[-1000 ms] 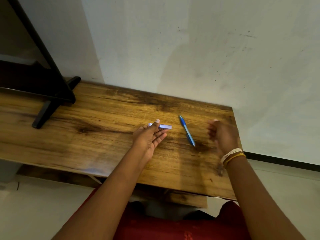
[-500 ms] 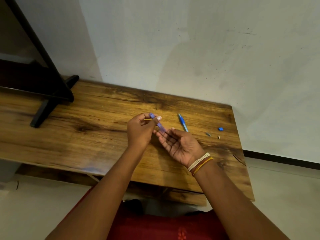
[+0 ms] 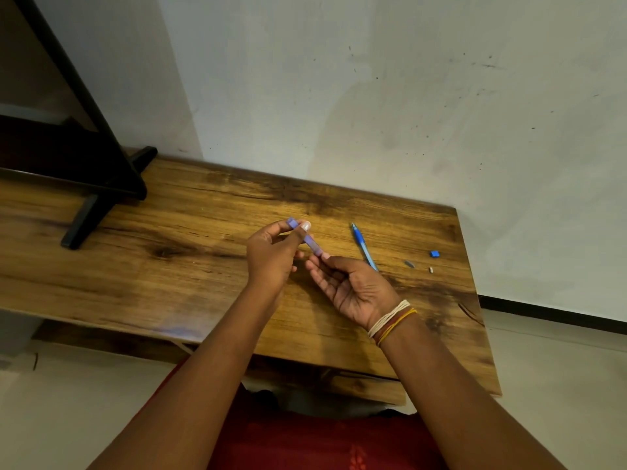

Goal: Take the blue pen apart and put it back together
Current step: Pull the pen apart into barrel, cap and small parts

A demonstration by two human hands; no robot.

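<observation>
My left hand (image 3: 271,259) pinches a pale blue pen barrel piece (image 3: 312,244) between thumb and fingers, above the wooden table (image 3: 169,266). My right hand (image 3: 353,290) lies palm up just right of it, fingers apart, with a fingertip touching the barrel's lower end. The blue front part of the pen (image 3: 363,245) lies on the table to the right, its tip pointing away from me and its near end hidden behind my right hand. Three small loose parts lie farther right: a blue cap (image 3: 434,254), a grey piece (image 3: 409,264) and a tiny pale piece (image 3: 431,270).
A black stand (image 3: 101,184) rests on the table's far left. A white wall (image 3: 373,96) runs right behind the table. The table's right edge is close to the small parts, with floor (image 3: 559,385) beyond. My red clothing (image 3: 305,442) shows below the near edge.
My left hand lifted the pale blue barrel piece off the table and tilted it. My right hand came in from the right and turned palm up beneath it, uncovering the small parts.
</observation>
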